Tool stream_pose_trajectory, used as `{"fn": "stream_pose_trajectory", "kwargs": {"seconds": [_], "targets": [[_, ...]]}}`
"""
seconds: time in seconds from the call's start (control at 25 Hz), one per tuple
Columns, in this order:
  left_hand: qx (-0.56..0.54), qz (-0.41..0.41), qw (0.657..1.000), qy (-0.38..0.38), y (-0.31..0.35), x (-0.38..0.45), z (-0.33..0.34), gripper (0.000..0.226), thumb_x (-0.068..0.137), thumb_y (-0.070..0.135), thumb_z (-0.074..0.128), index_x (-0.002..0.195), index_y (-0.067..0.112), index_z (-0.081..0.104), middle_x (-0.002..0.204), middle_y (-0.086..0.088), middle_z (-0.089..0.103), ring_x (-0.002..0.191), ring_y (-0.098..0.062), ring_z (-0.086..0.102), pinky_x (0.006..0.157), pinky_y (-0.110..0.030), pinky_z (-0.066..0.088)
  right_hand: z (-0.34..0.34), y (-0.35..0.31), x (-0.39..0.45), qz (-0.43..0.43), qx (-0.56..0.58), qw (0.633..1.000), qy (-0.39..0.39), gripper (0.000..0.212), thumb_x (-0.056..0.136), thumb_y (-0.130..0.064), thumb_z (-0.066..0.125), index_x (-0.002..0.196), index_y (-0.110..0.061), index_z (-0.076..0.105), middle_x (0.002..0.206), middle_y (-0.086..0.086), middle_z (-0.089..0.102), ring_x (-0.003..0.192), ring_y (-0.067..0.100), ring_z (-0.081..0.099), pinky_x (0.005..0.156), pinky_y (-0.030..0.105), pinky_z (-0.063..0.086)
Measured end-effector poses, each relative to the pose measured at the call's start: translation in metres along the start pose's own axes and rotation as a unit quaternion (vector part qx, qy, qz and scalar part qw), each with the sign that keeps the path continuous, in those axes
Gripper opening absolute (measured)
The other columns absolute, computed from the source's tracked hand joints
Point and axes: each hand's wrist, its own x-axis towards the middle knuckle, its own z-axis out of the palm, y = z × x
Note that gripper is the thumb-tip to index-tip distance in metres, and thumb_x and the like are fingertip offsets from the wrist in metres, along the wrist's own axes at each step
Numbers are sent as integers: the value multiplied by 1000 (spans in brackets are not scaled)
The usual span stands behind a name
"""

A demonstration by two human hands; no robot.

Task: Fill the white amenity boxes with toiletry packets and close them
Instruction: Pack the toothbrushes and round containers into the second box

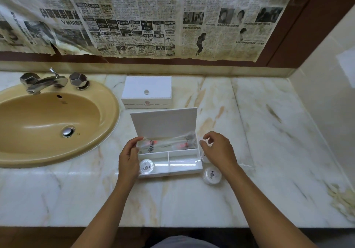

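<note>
An open white amenity box (184,168) sits on the marble counter with its lid (163,121) standing up. Clear toiletry packets (167,144) lie in its long back compartment, and a round packet (146,166) lies in the front left compartment. My left hand (128,157) holds the box's left wall, thumb on the rim. Beside the box's right end, my right hand (218,148) hovers with its fingers loosely curled over a round packet (204,156). Another round packet (211,175) lies on the counter at the box's front right. A second white box (147,92) stands closed behind.
A tan sink (48,124) with a chrome faucet (46,81) takes up the left side. Newspaper (134,17) covers the wall behind. The marble counter (278,132) stretches right to a side wall, with its front edge near my body.
</note>
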Motion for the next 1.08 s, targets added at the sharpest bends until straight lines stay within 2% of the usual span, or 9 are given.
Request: {"fn": "stream_pose_trajectory", "kwargs": {"seconds": [0.2, 0.32, 0.68, 0.8, 1.08], "targets": [[4, -5, 1000, 3, 0, 0, 0, 40, 94, -5, 35, 108, 16, 65, 105, 11, 64, 94, 14, 56, 77, 0, 40, 16, 23, 1, 22, -70, 995, -67, 39, 85, -32, 62, 123, -23, 55, 122, 4, 55, 110, 22, 55, 90, 32, 44], [3, 1, 1000, 0, 1, 0, 0, 40, 92, -7, 35, 108, 14, 65, 106, 12, 65, 95, 15, 55, 77, 1, 38, 20, 23, 0, 10, -108, 991, -73, 44, 83, -29, 62, 126, -24, 52, 124, 3, 51, 116, 24, 50, 93, 35, 42], [2, -4, 1000, 2, -1, 1, -1, 40, 93, -6, 35, 109, 15, 66, 108, 11, 66, 96, 13, 56, 80, 0, 40, 18, 22, 2, 27, -50, 998, -39, 40, 79, -22, 65, 119, -20, 56, 115, 4, 57, 103, 22, 56, 83, 29, 44], [2, -9, 1000, 4, -2, 1, -1, 40, 93, -5, 36, 109, 17, 66, 107, 12, 66, 96, 13, 56, 80, -1, 40, 9, 14, 1, 31, -16, 999, -13, 39, 79, -24, 67, 117, -20, 57, 109, 3, 57, 90, 18, 54, 75, 26, 41], [-5, -7, 1000, 4, -3, 2, -1, 41, 92, -6, 35, 109, 15, 66, 108, 9, 66, 97, 12, 56, 79, -1, 39, -11, -28, -8, -31, 56, 997, 45, 37, 77, -27, 71, 111, -19, 58, 104, -2, 59, 86, 15, 56, 69, 21, 39]]}}
